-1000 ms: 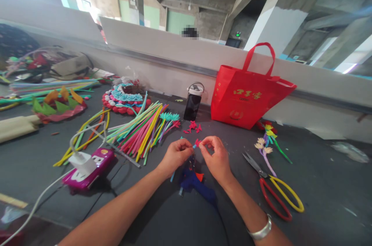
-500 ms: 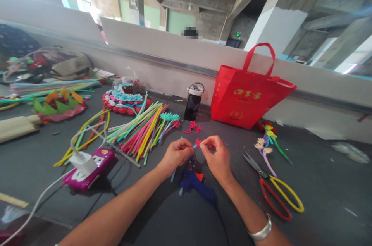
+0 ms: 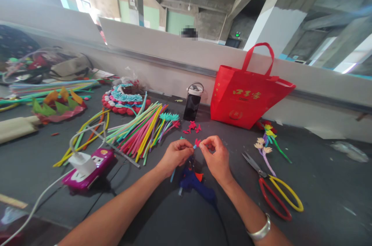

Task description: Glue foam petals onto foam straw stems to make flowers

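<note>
My left hand [image 3: 179, 155] pinches a light blue pipe cleaner [image 3: 173, 175], whose lower end hangs below the fingers. At its tip is a small red-pink pipe-cleaner piece [image 3: 197, 143], gripped between the thumb and finger of my right hand [image 3: 215, 157]. The two hands almost meet above a dark blue glue gun [image 3: 197, 186], which lies on the table with an orange part beside its nozzle. Several more red-pink pieces [image 3: 192, 125] lie just beyond my hands. Scissors [image 3: 266, 180] with one red and one yellow handle rest to the right of my right forearm.
Left of my hands lies a bundle of coloured pipe cleaners [image 3: 139, 131]. A purple power strip [image 3: 90, 170] with a white plug is nearer. A black tumbler [image 3: 192, 104] and a red bag [image 3: 250, 95] stand at the back. Pipe-cleaner flowers [image 3: 264, 145] lie right.
Both hands keep nearly the same place and hold. The whole view has shifted very slightly; the objects on the table stay put.
</note>
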